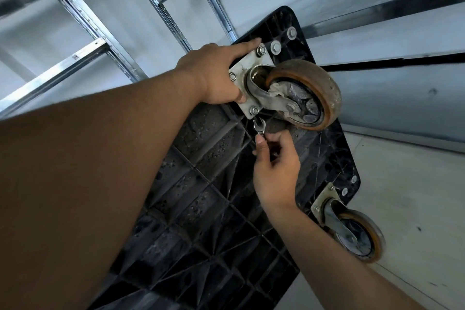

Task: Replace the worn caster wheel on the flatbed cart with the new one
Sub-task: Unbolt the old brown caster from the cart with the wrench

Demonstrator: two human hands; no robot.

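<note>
The black flatbed cart point(201, 184) stands tipped up with its ribbed underside facing me. A worn caster wheel point(309, 93) with a brown tread sits on a grey mounting plate point(245, 70) held by bolts at its corners. My left hand point(216, 73) lies flat against the plate's left edge, index finger stretched toward the top bolt. My right hand point(274, 168) pinches a small open-end wrench point(259, 127) whose jaws point up at the lower bolt point(254, 110), just below it. A second caster point(352, 231) is fixed at the cart's lower right corner.
Metal shelving uprights and rails point(95, 45) stand behind the cart on the left. A pale floor or wall point(402, 196) runs to the right. Two more washered bolts point(283, 40) sit near the cart's top corner.
</note>
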